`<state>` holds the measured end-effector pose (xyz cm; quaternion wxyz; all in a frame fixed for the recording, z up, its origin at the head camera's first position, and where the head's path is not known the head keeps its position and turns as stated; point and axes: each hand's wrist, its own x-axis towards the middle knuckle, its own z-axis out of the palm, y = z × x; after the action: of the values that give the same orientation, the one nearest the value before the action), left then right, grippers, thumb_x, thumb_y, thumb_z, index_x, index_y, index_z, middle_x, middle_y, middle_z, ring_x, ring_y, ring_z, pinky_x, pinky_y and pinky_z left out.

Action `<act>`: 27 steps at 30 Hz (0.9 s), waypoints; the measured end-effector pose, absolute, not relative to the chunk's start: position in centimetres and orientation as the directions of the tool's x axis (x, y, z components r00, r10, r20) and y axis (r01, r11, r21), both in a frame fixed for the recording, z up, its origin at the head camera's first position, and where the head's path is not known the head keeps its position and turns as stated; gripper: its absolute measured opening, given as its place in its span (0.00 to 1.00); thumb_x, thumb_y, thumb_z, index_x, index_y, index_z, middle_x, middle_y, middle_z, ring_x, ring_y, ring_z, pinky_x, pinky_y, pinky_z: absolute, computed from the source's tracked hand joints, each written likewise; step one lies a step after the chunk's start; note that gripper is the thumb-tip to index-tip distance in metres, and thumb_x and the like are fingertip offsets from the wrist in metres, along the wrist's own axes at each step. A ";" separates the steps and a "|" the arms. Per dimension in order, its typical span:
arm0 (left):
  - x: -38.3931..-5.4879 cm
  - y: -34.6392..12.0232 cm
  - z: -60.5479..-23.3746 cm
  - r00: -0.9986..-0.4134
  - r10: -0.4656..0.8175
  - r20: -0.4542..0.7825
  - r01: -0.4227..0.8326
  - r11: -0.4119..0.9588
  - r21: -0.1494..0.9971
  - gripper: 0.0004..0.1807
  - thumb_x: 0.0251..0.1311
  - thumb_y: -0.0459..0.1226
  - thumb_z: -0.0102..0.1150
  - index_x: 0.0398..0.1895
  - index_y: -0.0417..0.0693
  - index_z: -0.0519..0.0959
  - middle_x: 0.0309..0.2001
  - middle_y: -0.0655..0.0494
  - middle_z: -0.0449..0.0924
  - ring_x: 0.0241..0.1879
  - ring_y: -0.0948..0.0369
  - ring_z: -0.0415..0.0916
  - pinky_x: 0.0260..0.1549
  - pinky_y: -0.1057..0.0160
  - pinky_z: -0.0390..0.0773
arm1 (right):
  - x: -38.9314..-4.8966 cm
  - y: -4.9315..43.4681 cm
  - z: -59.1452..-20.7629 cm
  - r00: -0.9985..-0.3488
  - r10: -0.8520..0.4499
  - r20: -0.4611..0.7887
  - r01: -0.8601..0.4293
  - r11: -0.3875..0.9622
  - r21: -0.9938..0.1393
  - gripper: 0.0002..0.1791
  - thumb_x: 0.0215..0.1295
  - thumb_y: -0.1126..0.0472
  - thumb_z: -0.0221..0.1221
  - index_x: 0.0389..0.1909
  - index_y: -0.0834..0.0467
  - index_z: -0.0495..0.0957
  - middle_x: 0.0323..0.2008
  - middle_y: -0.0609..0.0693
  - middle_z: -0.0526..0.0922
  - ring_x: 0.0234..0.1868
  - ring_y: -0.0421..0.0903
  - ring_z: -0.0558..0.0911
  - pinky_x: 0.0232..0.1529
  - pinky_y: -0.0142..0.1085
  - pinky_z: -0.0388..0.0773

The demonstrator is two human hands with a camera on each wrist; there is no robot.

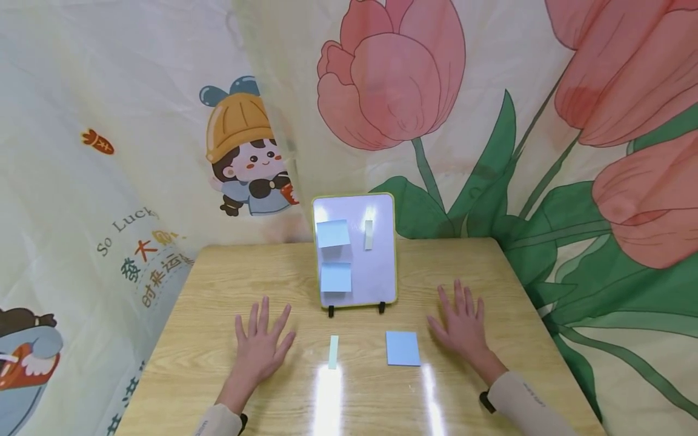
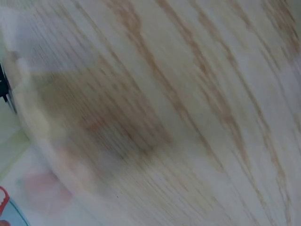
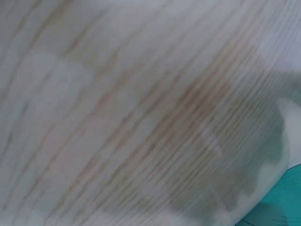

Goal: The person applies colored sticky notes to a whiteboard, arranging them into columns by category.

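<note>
My left hand (image 1: 260, 351) rests on the wooden table with its fingers spread, holding nothing. Across from it, my right hand (image 1: 462, 324) lies with fingers spread and holds nothing. Between them on the tabletop are a narrow pale green sticky strip (image 1: 334, 352) and a square blue sticky note (image 1: 403, 348), the note nearer the right hand. Behind these a small whiteboard (image 1: 373, 272) with a yellow rim stands upright. Two light blue sticky notes, an upper one (image 1: 333, 234) and a lower one (image 1: 335, 277), are on its left side; a pale strip (image 1: 368, 235) is at its upper right.
Black feet (image 1: 382, 307) support the whiteboard. The wooden table (image 1: 245, 266) ends at the back against a printed cloth (image 1: 392, 79) with tulips and cartoon figures. Bright light reflections lie on the front of the table. Both wrist views show only close, blurred wood grain and cloth edges.
</note>
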<state>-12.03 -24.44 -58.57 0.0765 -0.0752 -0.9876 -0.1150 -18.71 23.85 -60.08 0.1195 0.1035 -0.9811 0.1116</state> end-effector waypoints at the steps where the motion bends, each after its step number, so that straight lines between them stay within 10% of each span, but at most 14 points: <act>1: -12.0 -24.3 -58.6 -0.979 0.131 0.159 0.164 0.963 0.215 0.34 0.71 0.60 0.41 0.78 0.68 0.54 0.80 0.40 0.34 0.78 0.40 0.29 0.67 0.27 0.28 | -18.6 23.8 -60.1 -0.950 -0.176 0.257 -0.228 0.955 -0.188 0.44 0.66 0.34 0.51 0.78 0.48 0.50 0.79 0.63 0.38 0.77 0.68 0.45 0.70 0.70 0.39; 13: -11.8 -23.6 -59.7 -0.979 0.144 0.141 0.169 0.970 0.177 0.33 0.71 0.61 0.39 0.77 0.69 0.55 0.80 0.41 0.35 0.78 0.39 0.33 0.68 0.27 0.30 | -17.7 23.1 -60.9 -0.957 -0.167 0.239 -0.215 0.958 -0.192 0.44 0.69 0.34 0.48 0.79 0.47 0.47 0.80 0.57 0.30 0.78 0.66 0.41 0.72 0.69 0.34; 27: -11.3 -22.8 -59.5 -0.975 0.155 0.161 0.188 0.959 0.214 0.32 0.71 0.60 0.40 0.77 0.67 0.57 0.80 0.40 0.37 0.77 0.38 0.37 0.68 0.27 0.31 | -16.1 18.7 -60.0 -0.908 -0.271 0.320 -0.351 0.908 -0.229 0.43 0.65 0.39 0.56 0.76 0.52 0.56 0.78 0.64 0.48 0.75 0.65 0.52 0.70 0.68 0.43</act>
<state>-11.29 -22.82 -59.52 0.0713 -0.0869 -0.9870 -0.1145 -16.12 18.75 -59.98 0.1417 0.1609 -0.9663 0.1422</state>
